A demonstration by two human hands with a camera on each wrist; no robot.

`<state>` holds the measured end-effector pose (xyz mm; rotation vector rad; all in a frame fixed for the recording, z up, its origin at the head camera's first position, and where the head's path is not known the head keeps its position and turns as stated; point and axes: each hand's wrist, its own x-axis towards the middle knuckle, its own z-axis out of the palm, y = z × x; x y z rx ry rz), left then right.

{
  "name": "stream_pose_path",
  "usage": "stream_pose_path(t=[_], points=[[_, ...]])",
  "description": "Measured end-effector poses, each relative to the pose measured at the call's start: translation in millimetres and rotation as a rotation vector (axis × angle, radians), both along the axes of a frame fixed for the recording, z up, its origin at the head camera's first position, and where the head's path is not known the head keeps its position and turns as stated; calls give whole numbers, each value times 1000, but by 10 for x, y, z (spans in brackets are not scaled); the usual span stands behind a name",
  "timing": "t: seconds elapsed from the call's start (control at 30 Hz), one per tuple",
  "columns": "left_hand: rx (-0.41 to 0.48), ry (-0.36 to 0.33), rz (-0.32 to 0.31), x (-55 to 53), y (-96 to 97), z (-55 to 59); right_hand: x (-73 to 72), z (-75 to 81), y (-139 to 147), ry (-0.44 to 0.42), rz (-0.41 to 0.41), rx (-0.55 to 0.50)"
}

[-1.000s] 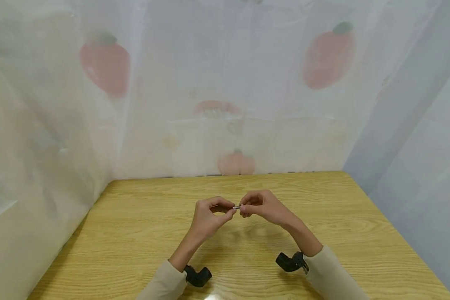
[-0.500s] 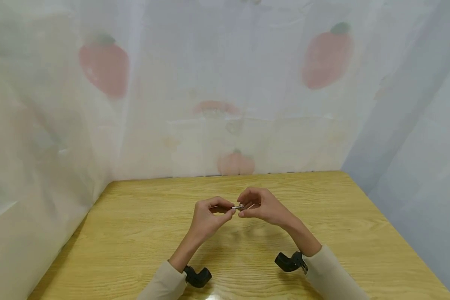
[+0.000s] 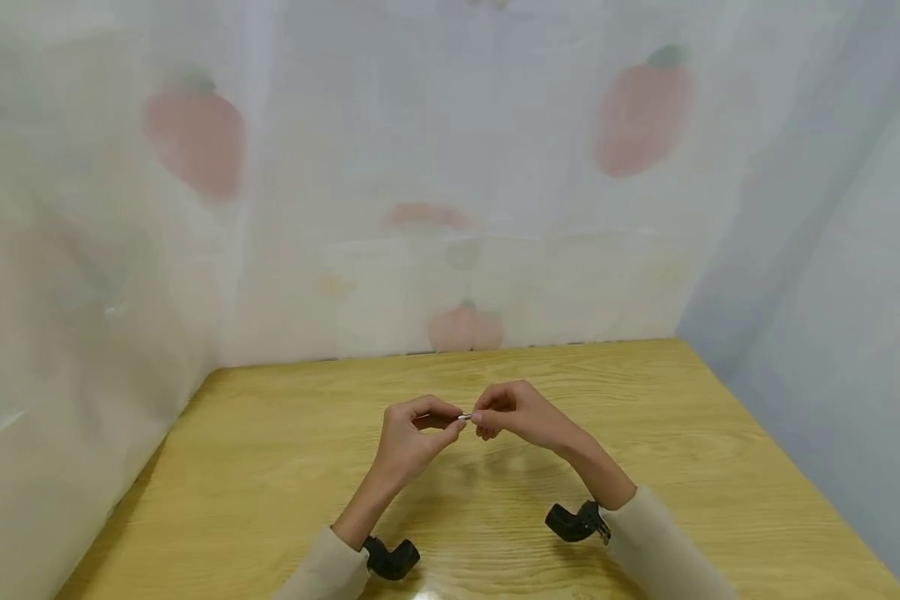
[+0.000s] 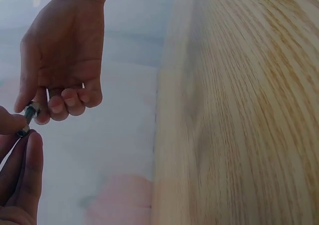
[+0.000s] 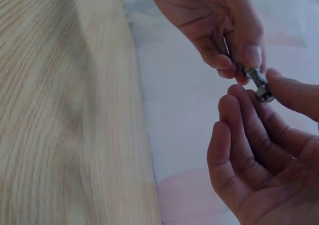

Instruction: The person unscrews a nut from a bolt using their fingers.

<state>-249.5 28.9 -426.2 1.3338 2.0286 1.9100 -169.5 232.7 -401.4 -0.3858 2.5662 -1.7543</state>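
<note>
A small threaded metal bolt (image 5: 256, 76) spans the gap between my two hands over the table. My left hand (image 3: 411, 437) pinches one end of it between thumb and fingertips. On the other end sits a hex nut (image 5: 263, 92), and my right hand (image 3: 531, 418) has its thumb and index finger around it. In the left wrist view the nut faces the right fingertips, while the bolt's near end is partly covered by the left thumb. The right hand's other fingers are loosely curled below.
A wood-grain table (image 3: 285, 467) lies under both hands. Pale plastic sheeting (image 3: 360, 150) with red fruit prints hangs behind it and along both sides. Black wrist mounts (image 3: 392, 558) stick out from both beige sleeves (image 3: 667, 542).
The right thumb and fingers spread off the nut half a second ago, showing it, and now close on it again. The left hand keeps its pinch. The head view has shifted slightly.
</note>
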Motion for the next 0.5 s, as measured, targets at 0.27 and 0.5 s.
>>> stream_pose_path(t=[0.27, 0.5], points=[[36, -32, -119, 0, 103, -1, 234, -22, -37, -36, -146, -8], [-6, -89, 132, -266, -609, -86, -323, -65, -688, -15, -24, -17]])
